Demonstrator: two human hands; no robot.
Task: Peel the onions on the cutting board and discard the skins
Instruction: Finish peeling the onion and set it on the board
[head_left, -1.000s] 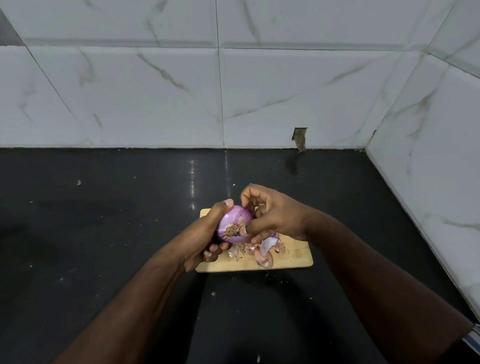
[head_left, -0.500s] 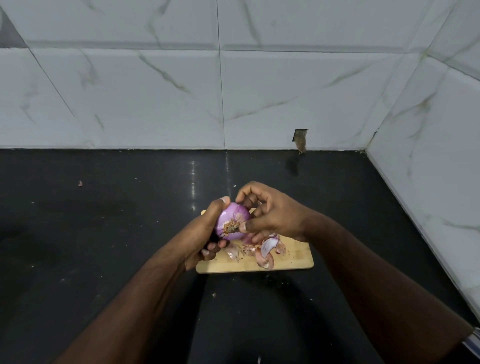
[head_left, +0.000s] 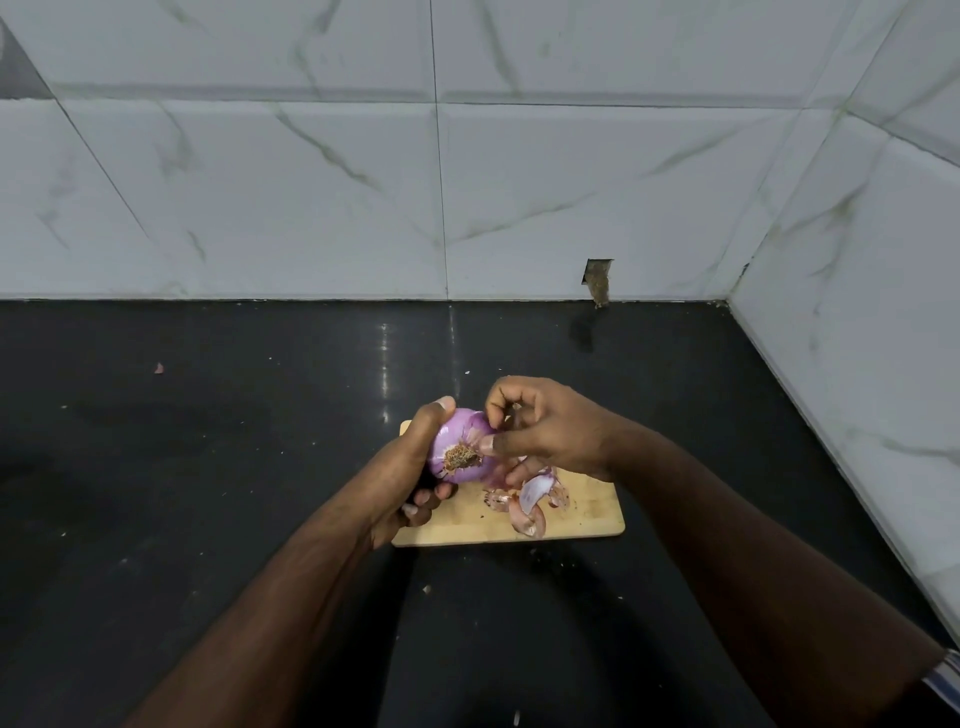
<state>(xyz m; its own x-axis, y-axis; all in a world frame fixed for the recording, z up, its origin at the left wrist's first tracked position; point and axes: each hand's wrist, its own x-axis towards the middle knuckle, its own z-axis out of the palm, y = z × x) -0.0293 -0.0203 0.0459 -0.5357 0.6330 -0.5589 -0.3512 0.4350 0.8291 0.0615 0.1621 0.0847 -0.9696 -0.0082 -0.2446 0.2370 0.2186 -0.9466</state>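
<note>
Dark bench under pale tiled walls

A glossy black stone bench (head_left: 208, 467) carries scattered pale crumbs and one small pinkish scrap (head_left: 159, 368) far left. White marble-veined wall tiles (head_left: 311, 182) rise behind and on the right, with a small rough brownish hole (head_left: 598, 280) low in the far wall.

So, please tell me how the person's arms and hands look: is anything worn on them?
Both forearms are bare, with no gloves, rings or watch visible on the left hand or right hand. Only a striped sleeve edge shows at the right arm, at the frame's border.
</note>
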